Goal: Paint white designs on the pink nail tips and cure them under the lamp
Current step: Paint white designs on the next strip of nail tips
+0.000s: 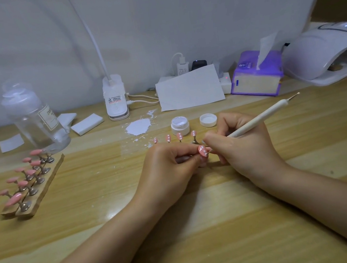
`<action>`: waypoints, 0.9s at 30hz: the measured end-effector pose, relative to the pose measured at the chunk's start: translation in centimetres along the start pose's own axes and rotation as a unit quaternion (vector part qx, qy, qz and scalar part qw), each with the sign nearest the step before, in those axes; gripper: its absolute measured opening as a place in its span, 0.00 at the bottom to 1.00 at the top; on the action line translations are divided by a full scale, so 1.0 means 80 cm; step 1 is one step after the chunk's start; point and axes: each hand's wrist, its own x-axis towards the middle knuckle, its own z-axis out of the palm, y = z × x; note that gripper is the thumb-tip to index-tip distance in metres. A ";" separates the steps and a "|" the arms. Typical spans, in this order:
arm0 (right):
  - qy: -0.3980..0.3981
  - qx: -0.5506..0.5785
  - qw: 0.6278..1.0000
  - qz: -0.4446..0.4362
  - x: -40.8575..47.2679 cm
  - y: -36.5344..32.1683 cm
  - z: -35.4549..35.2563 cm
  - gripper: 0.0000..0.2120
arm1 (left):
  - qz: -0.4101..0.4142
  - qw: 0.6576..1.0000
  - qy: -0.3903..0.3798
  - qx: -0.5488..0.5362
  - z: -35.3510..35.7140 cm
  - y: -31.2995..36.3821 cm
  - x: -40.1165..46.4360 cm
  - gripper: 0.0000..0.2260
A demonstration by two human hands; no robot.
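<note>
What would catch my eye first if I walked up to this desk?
Probably the two hands at the centre: the left hand pinches a pink nail tip with white dots while the right hand works on it with a slim white dotting pen. At far left, plain pink nail tips stand in rows on a wooden holder.

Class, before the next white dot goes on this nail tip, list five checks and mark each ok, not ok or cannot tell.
1. Left hand pinches the nail tip: ok.
2. Right hand grips the dotting pen: ok.
3. Pen's working end at the tip: ok.
4. Paint on that end: cannot tell.
5. Paint jar open, lid beside it: ok.
</note>
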 end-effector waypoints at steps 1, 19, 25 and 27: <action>0.001 -0.001 1.000 0.001 0.000 0.000 0.000 0.20 | -0.001 1.000 0.000 -0.003 0.000 0.000 0.000 0.11; 0.064 -0.021 0.997 0.023 0.005 0.009 -0.004 0.17 | -0.001 1.000 -0.003 -0.004 0.000 0.001 -0.001 0.10; 0.044 -0.014 0.999 0.016 0.005 0.011 -0.003 0.18 | 0.005 1.000 -0.004 0.005 0.000 0.003 -0.001 0.13; 0.046 -0.013 0.999 0.017 0.005 0.012 -0.004 0.19 | 0.003 1.000 -0.002 0.004 0.000 0.003 -0.001 0.14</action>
